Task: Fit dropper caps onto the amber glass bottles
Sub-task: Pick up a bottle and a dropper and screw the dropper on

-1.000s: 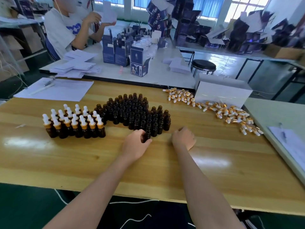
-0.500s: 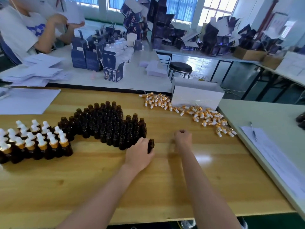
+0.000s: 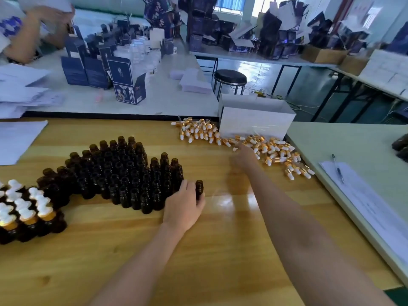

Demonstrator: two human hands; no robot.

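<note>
While the capping run stands only part done, the wooden table [image 3: 220,250] carries the work in separate lots. The largest is the block of uncapped amber bottles [image 3: 123,173], standing upright and tightly packed at centre left. At the far edge a white carton [image 3: 256,122] stands with the pile of dropper caps [image 3: 276,151] strewn along its front and out to the right, gold collars and white bulbs lying at all angles. At the near left is the smaller group of capped bottles [image 3: 24,215], touching the uncapped block.

The left hand [image 3: 183,206] sits at the right end of the uncapped block, fingers and thumb wrapped round a single open bottle [image 3: 199,188], which stands upright on the table just apart from its neighbours. The right hand [image 3: 242,157] is stretched out to the near edge of the cap pile. It is badly blurred, and whether it has hold of a cap cannot be determined.

Assessment: the step in hand is fetching one cap for the bottle held ready. The next move calls for isolating a single cap from the tangle, turning its glass pipette downward, bringing it across to the bottle's mouth and seating it square while the left hand steadies the bottle.
</note>
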